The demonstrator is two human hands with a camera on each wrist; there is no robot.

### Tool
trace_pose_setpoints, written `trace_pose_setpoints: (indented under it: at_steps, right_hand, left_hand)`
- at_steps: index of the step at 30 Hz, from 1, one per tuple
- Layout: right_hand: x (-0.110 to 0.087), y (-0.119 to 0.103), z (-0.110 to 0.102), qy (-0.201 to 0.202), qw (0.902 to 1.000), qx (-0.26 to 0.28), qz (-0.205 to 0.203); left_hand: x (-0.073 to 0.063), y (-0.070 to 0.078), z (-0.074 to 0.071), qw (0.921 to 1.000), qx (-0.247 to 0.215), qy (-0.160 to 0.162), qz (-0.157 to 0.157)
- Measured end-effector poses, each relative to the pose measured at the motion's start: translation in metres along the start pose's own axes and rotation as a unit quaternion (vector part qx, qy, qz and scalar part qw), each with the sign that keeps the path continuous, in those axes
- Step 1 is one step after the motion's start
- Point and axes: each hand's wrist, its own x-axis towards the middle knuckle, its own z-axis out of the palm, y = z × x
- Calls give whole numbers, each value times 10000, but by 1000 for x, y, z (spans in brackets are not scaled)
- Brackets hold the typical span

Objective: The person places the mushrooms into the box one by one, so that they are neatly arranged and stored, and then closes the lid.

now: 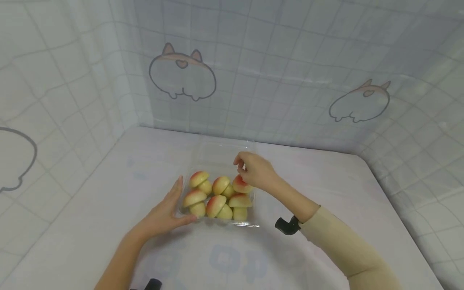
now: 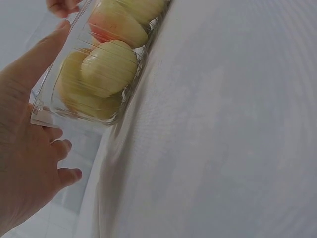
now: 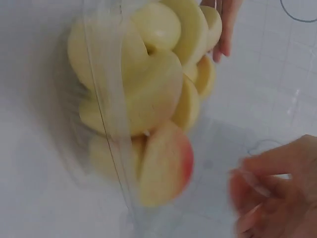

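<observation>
A clear plastic container (image 1: 252, 217) stands on the table, packed with several mushroom-shaped pieces (image 1: 216, 206). They have pale yellow stems and domed yellow caps blushed with red. My left hand (image 1: 164, 215) spans the container's front left corner, thumb along the front and fingers along the left side. In the left wrist view its thumb (image 2: 42, 54) lies against the clear wall, the smaller fingers below the corner. My right hand (image 1: 259, 171) hovers over the back right piece (image 1: 240, 184), fingers loosely bent. The blurred right wrist view shows its fingertips apart from the nearest piece (image 3: 166, 163).
The clear lid (image 1: 221, 152) is folded back behind the container. A pale printed cloth (image 1: 224, 259) covers the table. Gridded curtains with cartoon animal drawings (image 1: 183, 74) rise at the back and both sides. A black fitting (image 1: 288, 225) sits at my right wrist.
</observation>
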Motion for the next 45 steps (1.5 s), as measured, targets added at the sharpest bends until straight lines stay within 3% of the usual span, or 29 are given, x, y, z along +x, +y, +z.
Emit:
trace_pose_setpoints:
  at_steps: [3, 5, 13, 18, 21, 25, 29, 34, 45]
  right_hand:
    - [-6, 4, -1, -379, 9966, -707, 202]
    - [-8, 7, 2, -579, 9934, -982, 93]
    - [-7, 11, 16, -380, 9953, -760, -466]
    - [-21, 1, 12, -214, 9945, -1009, -184]
    - [-36, -8, 12, -596, 9920, -1115, 6]
    - [-54, -13, 21, -995, 9840, -1416, -412]
    - [-61, -10, 32, -590, 9786, -1812, -779]
    - [-62, -4, 37, -463, 9816, -1663, -810]
    - [-57, 8, 34, -1167, 9801, -1062, -1202]
  left_hand:
    - [-1, 1, -1, 10000, 32, -11, -11]
    - [-1, 0, -2, 10000, 54, -8, -3]
    - [0, -2, -3, 10000, 35, -12, -25]
    - [0, -1, 1, 10000, 15, -38, 27]
    - [0, 2, 1, 10000, 25, -61, 39]
    - [1, 4, -2, 10000, 33, -62, 55]
    - [2, 3, -2, 10000, 58, -58, 45]
    - [2, 3, 1, 9999, 66, -83, 8]
    - [2, 4, 3, 10000, 18, -51, 45]
